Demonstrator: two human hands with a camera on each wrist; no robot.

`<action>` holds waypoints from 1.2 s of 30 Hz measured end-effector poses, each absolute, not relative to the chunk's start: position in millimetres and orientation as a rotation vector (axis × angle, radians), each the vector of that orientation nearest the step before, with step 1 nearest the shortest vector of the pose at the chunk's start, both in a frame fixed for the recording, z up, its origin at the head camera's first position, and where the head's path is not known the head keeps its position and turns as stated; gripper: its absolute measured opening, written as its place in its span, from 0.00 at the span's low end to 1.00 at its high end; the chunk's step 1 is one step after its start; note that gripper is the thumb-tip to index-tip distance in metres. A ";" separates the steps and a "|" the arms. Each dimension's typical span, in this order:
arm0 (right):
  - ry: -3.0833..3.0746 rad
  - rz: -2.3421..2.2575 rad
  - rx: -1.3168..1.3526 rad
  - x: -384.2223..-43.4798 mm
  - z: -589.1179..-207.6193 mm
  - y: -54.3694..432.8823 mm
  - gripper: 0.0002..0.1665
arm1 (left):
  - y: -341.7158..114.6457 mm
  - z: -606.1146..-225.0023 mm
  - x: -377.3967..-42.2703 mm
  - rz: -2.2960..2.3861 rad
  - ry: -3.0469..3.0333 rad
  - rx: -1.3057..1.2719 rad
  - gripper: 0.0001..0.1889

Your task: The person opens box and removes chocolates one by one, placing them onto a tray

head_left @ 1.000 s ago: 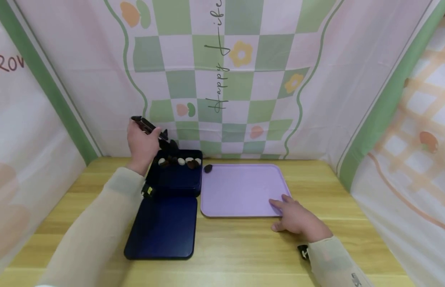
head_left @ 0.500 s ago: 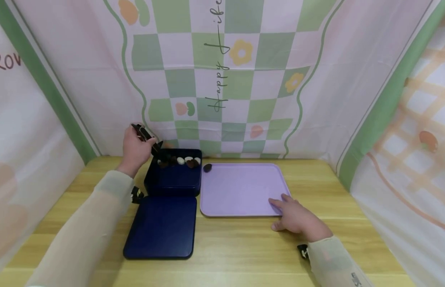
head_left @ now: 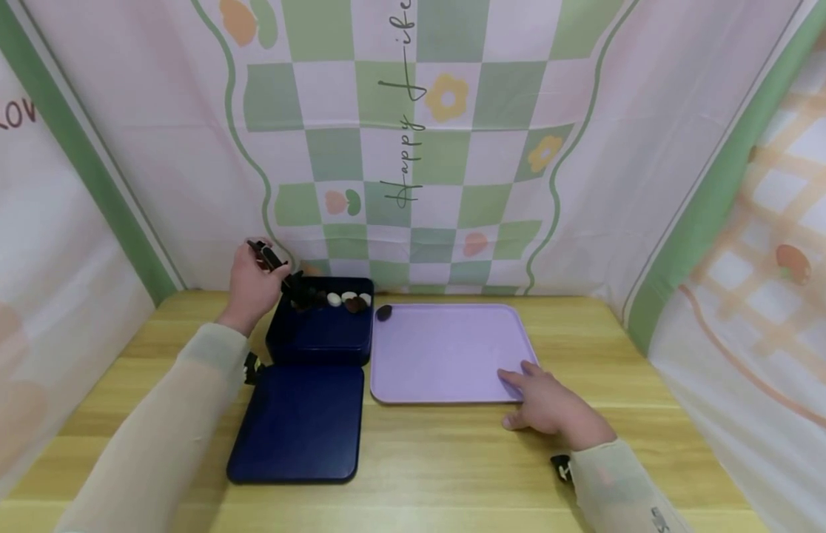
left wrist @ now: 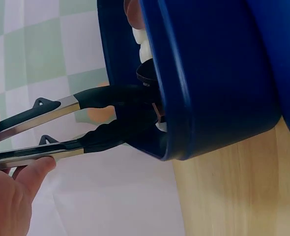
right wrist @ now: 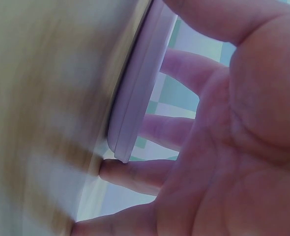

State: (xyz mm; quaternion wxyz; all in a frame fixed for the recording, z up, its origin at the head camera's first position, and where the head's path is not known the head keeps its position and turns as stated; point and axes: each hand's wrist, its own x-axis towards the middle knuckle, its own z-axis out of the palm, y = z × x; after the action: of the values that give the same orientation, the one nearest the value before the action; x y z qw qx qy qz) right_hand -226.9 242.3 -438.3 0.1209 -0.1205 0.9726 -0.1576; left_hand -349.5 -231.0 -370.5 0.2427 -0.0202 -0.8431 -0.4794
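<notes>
Table (head_left: 446,463): left hand (head_left: 249,287) grips tongs (left wrist: 105,96) in box (head_left: 320,337); right hand (head_left: 553,406) touches tray (head_left: 446,352).

You wear long, pale beige sleeves of thin-looking cloth; the left sleeve (head_left: 146,433) reaches the wrist and ends in a greyish-green cuff (head_left: 216,343). The right sleeve (head_left: 619,485) matches, with a faint reddish patch near its end and small dark lettering (head_left: 659,520) farther up the forearm. At your left wrist sits a small black device (head_left: 252,368) with a yellowish fleck, and at your right a black unit (head_left: 561,468) with a whitish mark. Your left hand (head_left: 251,287) and right hand (head_left: 546,403) are bare.
</notes>
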 end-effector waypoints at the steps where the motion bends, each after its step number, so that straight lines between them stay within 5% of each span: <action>1: 2.840 -0.461 -0.350 -226.8 -438.2 242.1 0.48 | -230.7 -370.8 -349.3 -1.305 -2.303 -0.054 0.23; 14: 2.838 -0.453 -0.342 -226.5 -437.9 241.6 0.48 | -230.6 -370.7 -345.1 -1.244 -2.305 -0.061 0.21; 36: 2.845 -0.453 -0.365 -226.0 -437.9 243.0 0.50 | -242.1 -358.8 -328.5 -1.805 -2.038 0.529 0.29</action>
State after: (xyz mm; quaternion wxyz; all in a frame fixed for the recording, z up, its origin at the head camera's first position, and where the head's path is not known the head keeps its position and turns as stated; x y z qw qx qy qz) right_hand -226.0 243.0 -437.9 0.1186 -0.1248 0.9728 -0.1550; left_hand -328.5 -242.1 -358.8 0.1832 0.1874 -0.7225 -0.6397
